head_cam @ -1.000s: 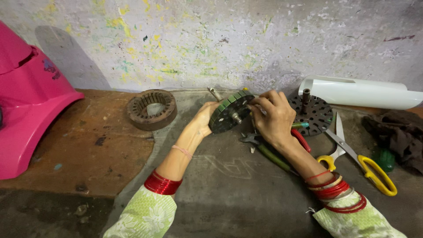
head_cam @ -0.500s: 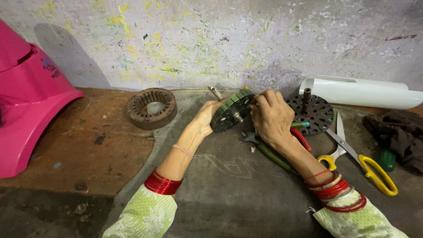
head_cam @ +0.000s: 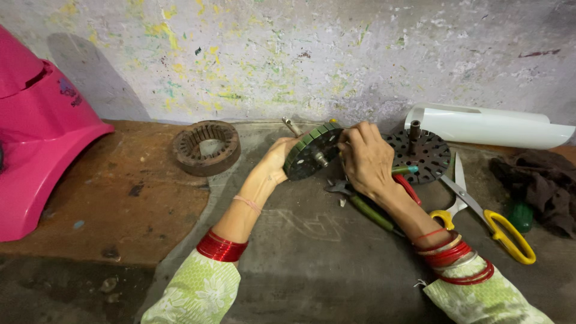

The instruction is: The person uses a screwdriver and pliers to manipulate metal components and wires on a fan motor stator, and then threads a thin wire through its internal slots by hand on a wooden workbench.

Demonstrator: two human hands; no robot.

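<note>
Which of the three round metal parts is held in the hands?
The green-wound disc with a shaft, tilted between both hands. The rusty ring and the perforated dark disc lie untouched on the table.

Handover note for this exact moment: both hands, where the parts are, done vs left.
Left hand: grips the round green-wound motor core, tilted on edge above the bench.
Right hand: fingers on the core's right rim.
Nearby: rusty toothed ring to the left; perforated dark disc, yellow-handled scissors and pliers to the right.
Done: core lifted, with its shaft showing.
Left: core not set down; ring and disc lie separate.
</note>
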